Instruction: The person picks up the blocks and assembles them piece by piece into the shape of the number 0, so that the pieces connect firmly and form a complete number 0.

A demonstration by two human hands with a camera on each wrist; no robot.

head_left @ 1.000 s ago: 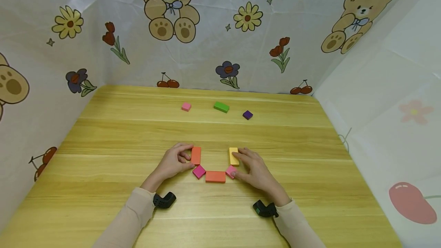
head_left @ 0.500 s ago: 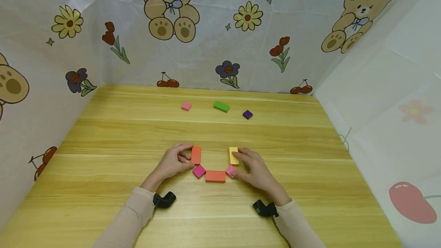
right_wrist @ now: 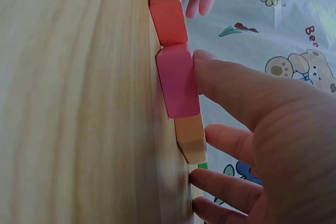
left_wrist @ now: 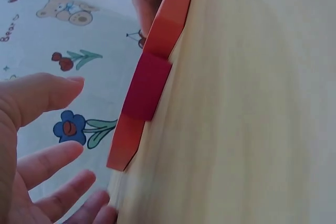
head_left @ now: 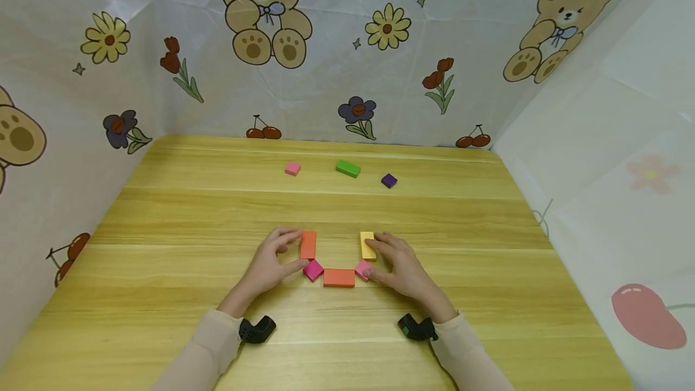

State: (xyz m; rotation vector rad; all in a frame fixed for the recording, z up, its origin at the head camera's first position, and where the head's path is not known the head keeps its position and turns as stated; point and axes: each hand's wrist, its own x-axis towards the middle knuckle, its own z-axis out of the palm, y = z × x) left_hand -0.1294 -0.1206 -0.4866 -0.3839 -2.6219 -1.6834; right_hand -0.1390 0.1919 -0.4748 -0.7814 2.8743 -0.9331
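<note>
Five blocks form a U: an upright orange block [head_left: 308, 245], a magenta block [head_left: 313, 270], a lower orange block [head_left: 339, 278], a pink block [head_left: 363, 270] and a yellow block [head_left: 367, 246]. My left hand [head_left: 269, 262] is beside the left orange block; in the left wrist view its fingers [left_wrist: 52, 163] are spread, with space between them and the blocks. With my right hand [head_left: 403, 267], I touch the pink block with the thumb and the yellow block with a finger; the right wrist view shows the thumb [right_wrist: 226, 82] against the pink block [right_wrist: 178, 80].
Farther back on the wooden table [head_left: 461, 210] lie a small pink block [head_left: 292, 169], a green block [head_left: 348, 168] and a dark purple block [head_left: 388, 180]. A printed cloth [head_left: 326, 83] stands behind the table's back edge.
My left hand has loosened from the left orange block and drawn slightly left, its fingers straighter. My right hand and the five blocks have kept their places.
</note>
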